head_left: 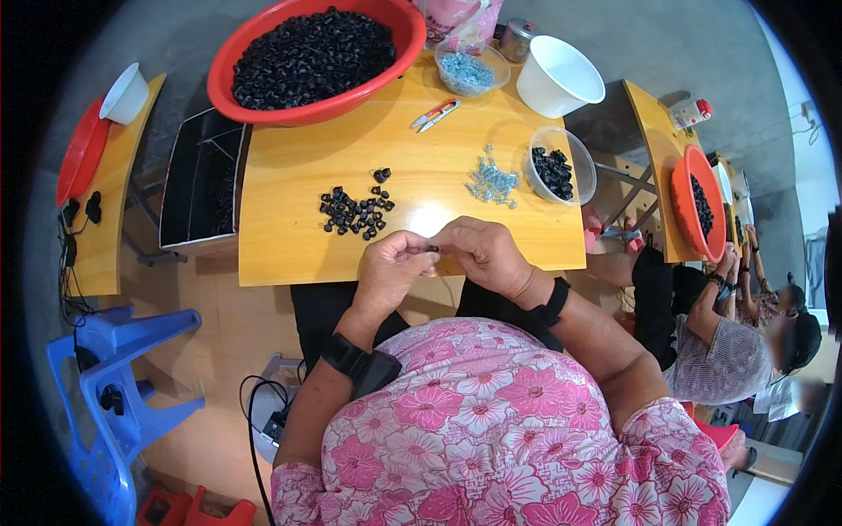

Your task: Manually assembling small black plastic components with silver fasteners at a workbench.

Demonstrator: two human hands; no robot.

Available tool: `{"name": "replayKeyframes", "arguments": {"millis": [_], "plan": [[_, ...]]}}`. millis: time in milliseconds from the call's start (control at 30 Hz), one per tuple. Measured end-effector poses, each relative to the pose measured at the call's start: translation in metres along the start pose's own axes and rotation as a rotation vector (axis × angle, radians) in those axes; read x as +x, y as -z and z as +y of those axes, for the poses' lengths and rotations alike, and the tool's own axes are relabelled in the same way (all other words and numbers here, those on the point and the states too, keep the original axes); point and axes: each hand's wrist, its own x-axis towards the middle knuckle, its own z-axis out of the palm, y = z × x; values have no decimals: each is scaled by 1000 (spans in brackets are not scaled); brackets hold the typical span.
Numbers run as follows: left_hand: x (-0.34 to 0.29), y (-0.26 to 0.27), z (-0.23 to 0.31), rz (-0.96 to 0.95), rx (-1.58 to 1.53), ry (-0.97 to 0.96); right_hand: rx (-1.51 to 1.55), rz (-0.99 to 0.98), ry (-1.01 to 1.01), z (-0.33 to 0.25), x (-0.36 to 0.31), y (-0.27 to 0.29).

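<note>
Just over the table's near edge, my left hand (396,266) and my right hand (484,254) meet at their fingertips. Pinched between them is a small black part (433,249), mostly covered by the fingers. Beyond my left hand lies a loose group of small black parts (351,213) on the wooden table (421,167). Past my right hand is a little heap of small clear bluish pieces (493,182). To its right, a clear plastic tub (589,171) holds more black parts and leans at the table's right edge.
A big red basin (412,35) full of black parts stands at the far left. Snips (435,115), a clear bowl (500,66) of bluish pieces and a white bowl (561,79) sit farther back. A blue chair (132,377) stands left. Another person (724,351) sits at the right.
</note>
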Motion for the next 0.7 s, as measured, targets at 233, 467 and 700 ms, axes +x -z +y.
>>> {"name": "replayKeyframes", "arguments": {"millis": [233, 467, 700], "plan": [[1, -1, 1, 10, -20, -10, 408, 74, -423, -5, 0, -4], [1, -1, 3, -5, -42, -15, 596, 103, -568, 2, -6, -9], [0, -1, 6, -15, -24, -5, 628, 64, -590, -1, -4, -8]]}}
